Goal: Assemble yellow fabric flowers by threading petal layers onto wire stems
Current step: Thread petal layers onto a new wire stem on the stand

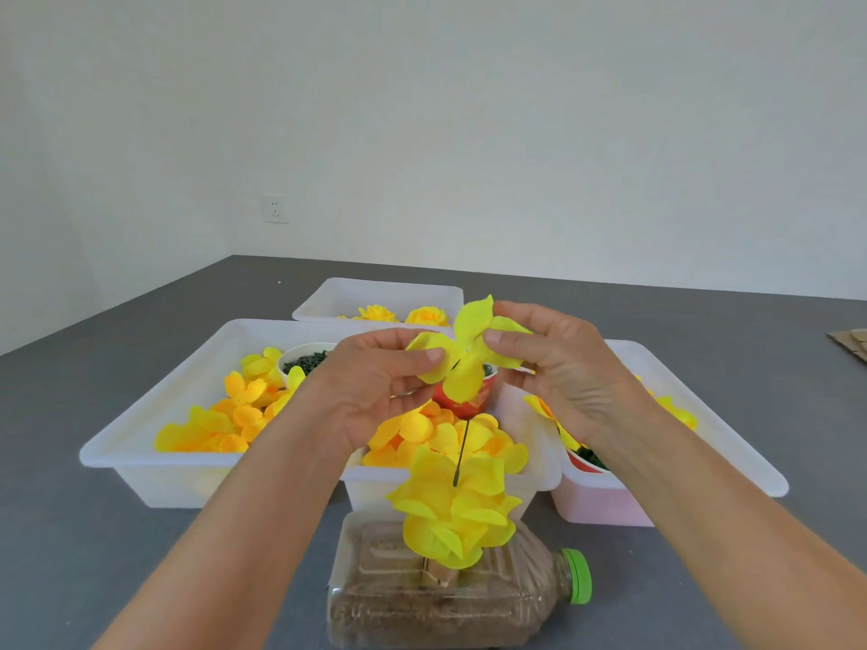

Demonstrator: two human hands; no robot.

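Fingertips of the left hand (375, 387) and right hand (558, 363) pinch a yellow petal layer (464, 354) above the wire stem (462, 450). Centring its hole over the wire tip should let it slide down straight onto the stacked petals (452, 513).

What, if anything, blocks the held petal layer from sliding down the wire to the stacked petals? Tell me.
Nothing visible does. Both the left hand and right hand pinch the petal layer at the top of the wire stem, and the wire runs bare down to the stacked petals.
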